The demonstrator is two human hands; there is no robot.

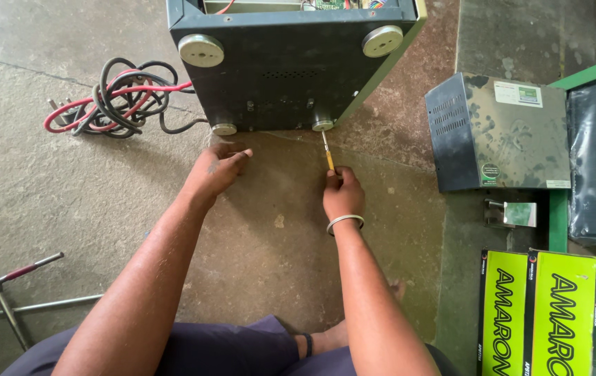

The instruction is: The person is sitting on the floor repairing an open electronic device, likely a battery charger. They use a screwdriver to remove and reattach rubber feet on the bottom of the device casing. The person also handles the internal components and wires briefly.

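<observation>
- my right hand (pixel 343 196) has its fingers clamped on the screwdriver (pixel 327 152), tip at the dark metal case (pixel 284 69) on the floor.
- my left hand (pixel 218 167) rests loosely curled, fingers together, just below the case.

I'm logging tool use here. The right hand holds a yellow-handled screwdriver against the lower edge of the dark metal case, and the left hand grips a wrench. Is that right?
Not quite. In the head view the left hand holds no wrench; it rests empty on the floor below the case. The right hand does hold the yellow-handled screwdriver at the case's lower edge.
</observation>
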